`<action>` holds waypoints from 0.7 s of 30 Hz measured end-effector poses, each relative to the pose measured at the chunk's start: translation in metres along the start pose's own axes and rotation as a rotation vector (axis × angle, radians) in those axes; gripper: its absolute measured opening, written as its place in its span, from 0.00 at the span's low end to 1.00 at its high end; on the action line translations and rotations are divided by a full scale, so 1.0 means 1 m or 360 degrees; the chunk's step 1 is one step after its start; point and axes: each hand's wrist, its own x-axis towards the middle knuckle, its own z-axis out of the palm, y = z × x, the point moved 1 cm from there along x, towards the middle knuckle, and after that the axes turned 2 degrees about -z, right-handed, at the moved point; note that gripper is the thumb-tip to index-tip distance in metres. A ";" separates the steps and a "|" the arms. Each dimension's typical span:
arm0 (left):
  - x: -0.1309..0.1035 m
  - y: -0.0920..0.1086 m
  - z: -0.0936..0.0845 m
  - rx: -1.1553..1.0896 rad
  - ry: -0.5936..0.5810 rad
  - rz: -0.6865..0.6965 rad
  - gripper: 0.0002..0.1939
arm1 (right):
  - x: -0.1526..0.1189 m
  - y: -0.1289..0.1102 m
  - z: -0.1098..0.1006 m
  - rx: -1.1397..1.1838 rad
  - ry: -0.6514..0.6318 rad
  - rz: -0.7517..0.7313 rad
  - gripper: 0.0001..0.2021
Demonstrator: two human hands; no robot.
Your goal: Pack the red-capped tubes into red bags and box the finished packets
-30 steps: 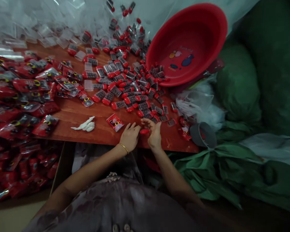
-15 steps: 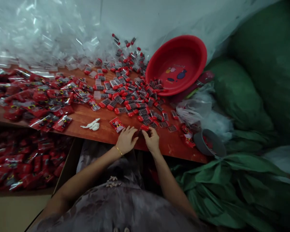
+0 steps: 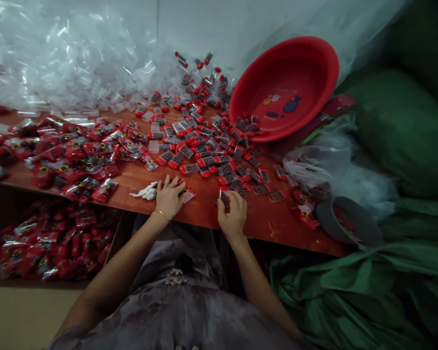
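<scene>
One packet [image 3: 190, 191] lies partly under your left hand [image 3: 170, 197], its fingers spread, on the near side of the surface [image 3: 200, 209]; your right hand [image 3: 233, 212], farther right, grips a case [image 3: 223, 195] between thumb and fingers. A tilted basin [image 3: 306, 63] rests far right.

Dim light — glints on clear plastic [image 3: 69, 63], shadow under the table [image 3: 266, 216] — with stretched, soft edges.

There are two hands [image 3: 169, 197] [image 3: 232, 214], one red basin [image 3: 308, 73], one grey bowl [image 3: 325, 222] and red-capped cases [image 3: 206, 162] (dozens, overlapping).
</scene>
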 end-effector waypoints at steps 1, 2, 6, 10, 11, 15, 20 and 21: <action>0.000 0.001 0.001 0.0006 0.0003 -0.0012 0.16 | 0.000 -0.007 0.001 0.0001 -0.0057 -0.0079 0.12; -0.001 0.002 0.000 0.0007 0.0006 -0.0021 0.16 | 0.000 -0.015 0.003 0.0006 -0.0122 -0.0139 0.12; -0.006 -0.009 -0.016 0.0006 0.0160 -0.0067 0.19 | 0.002 -0.038 0.019 0.0072 -0.0315 -0.0237 0.14; -0.019 -0.044 -0.040 0.0192 0.0396 -0.0307 0.23 | 0.002 -0.046 0.027 0.0161 -0.0320 -0.0258 0.13; -0.022 -0.052 -0.043 0.0222 0.0362 -0.0336 0.22 | 0.002 -0.045 0.028 0.0178 -0.0316 -0.0249 0.12; -0.027 -0.070 -0.043 0.0172 0.0124 -0.0309 0.14 | 0.002 -0.042 0.028 0.0247 -0.0329 -0.0170 0.11; -0.028 -0.051 -0.046 0.0244 0.0253 -0.0328 0.19 | 0.001 -0.040 0.028 0.0334 -0.0303 -0.0069 0.10; -0.027 -0.043 -0.047 0.0254 0.0332 -0.0300 0.21 | 0.001 -0.039 0.028 0.0353 -0.0293 -0.0051 0.10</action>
